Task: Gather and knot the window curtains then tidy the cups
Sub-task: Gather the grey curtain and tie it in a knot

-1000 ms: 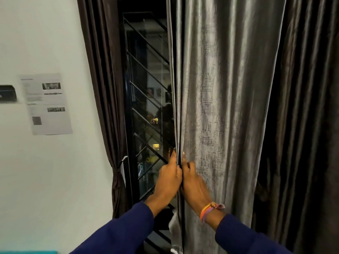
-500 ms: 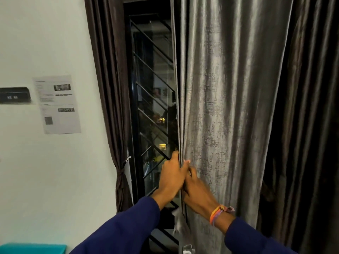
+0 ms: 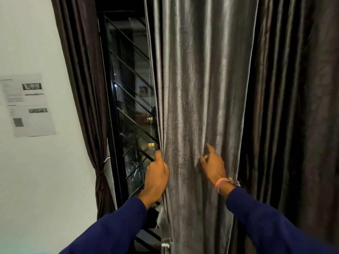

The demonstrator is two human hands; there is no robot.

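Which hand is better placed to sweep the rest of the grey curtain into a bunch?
Right, probably. The right hand lies mid-panel on the grey curtain, with loose fabric beyond it. The left hand grips the curtain's window-side edge, anchoring it.

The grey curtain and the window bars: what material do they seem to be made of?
Grey curtain: woven fabric with a satin-like sheen, judging by soft folds and bright streaks; the fibre cannot be told. Window bars: probably metal painted black, as they are thin, straight and rigid.
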